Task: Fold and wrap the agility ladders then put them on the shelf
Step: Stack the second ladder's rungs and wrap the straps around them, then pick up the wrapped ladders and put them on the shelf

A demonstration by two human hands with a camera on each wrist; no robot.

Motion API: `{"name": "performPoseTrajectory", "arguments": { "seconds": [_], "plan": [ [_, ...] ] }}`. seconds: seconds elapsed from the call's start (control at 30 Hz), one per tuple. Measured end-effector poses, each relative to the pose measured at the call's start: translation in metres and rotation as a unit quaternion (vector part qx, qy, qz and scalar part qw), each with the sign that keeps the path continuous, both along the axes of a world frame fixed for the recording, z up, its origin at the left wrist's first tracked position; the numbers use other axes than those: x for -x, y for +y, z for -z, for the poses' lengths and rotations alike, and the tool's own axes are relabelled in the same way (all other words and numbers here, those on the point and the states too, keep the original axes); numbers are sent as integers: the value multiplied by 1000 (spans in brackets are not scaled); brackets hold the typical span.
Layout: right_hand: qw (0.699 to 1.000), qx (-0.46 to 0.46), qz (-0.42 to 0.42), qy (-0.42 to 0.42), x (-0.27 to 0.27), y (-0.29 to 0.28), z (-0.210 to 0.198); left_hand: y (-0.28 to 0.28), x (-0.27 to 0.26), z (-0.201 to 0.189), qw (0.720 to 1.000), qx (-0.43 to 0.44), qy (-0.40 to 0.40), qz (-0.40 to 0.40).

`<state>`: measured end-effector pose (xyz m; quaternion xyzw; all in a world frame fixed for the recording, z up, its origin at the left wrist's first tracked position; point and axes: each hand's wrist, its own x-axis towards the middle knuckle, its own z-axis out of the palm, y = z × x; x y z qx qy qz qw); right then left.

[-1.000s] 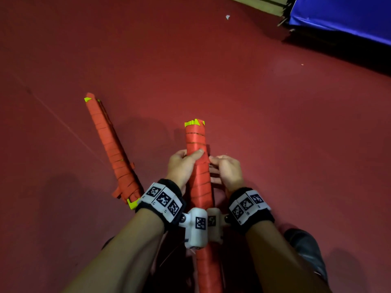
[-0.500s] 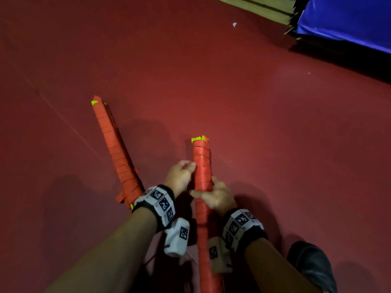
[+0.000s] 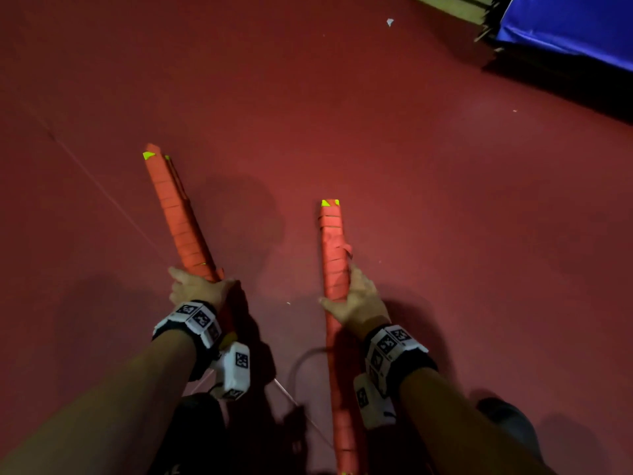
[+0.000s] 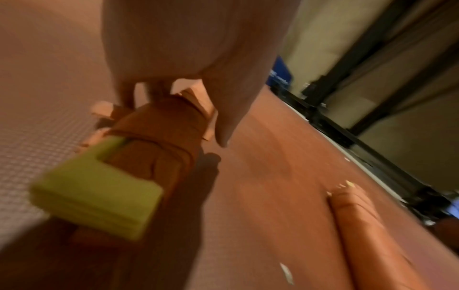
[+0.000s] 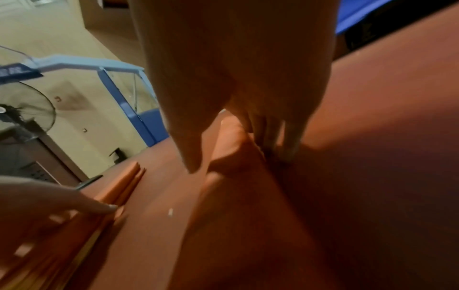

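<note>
Two wrapped ladder bundles lie on the red floor (image 3: 411, 149), long axes pointing away from the person. The left hand (image 3: 198, 287) curls round the left bundle (image 3: 178, 214); the right hand (image 3: 356, 303) clasps the right bundle (image 3: 331, 248), just right of it.

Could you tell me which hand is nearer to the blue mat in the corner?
Right. The right hand grips the right ladder bundle, on the side toward the blue mat; the left hand holds the other bundle, farther left.
</note>
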<state>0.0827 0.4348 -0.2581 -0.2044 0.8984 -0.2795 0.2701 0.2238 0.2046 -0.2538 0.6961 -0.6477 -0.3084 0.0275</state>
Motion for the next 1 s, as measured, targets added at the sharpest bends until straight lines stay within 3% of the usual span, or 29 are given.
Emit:
{"name": "performPoseTrajectory", "arguments": {
  "seconds": [0.17, 0.3, 0.57, 0.67, 0.73, 0.8, 0.9, 0.93, 1.0],
  "plan": [
    [997, -55, 21, 40, -15, 7, 9, -7, -1, -2, 1000, -20, -21, -6],
    [997, -65, 12, 36, -19, 8, 13, 21, 2, -5, 1000, -8, -11, -12],
    [992, -42, -95, 73, 20, -9, -8, 131, 12, 11, 976, -166, 141, -18],
    [977, -31, -166, 130, 22, -12, -23, 145, 19, 0, 981, -142, 131, -9],
    [972, 21, -163, 169, 3, -12, -20, 129, 20, -11, 989, -70, 113, -70],
    [971, 56, -177, 149, -24, -14, -9, 100, 18, -18, 992, -2, 85, -94],
    [973, -7, -224, 50, -61, -18, -3, 58, 9, -19, 995, 57, 20, 84],
    [973, -29, -224, 55, -70, -20, -2, 47, 5, -17, 979, 91, 6, 181],
    [973, -45, -210, 89, -83, -23, 0, 30, 3, -14, 913, 153, -24, 379]
  ]
}}
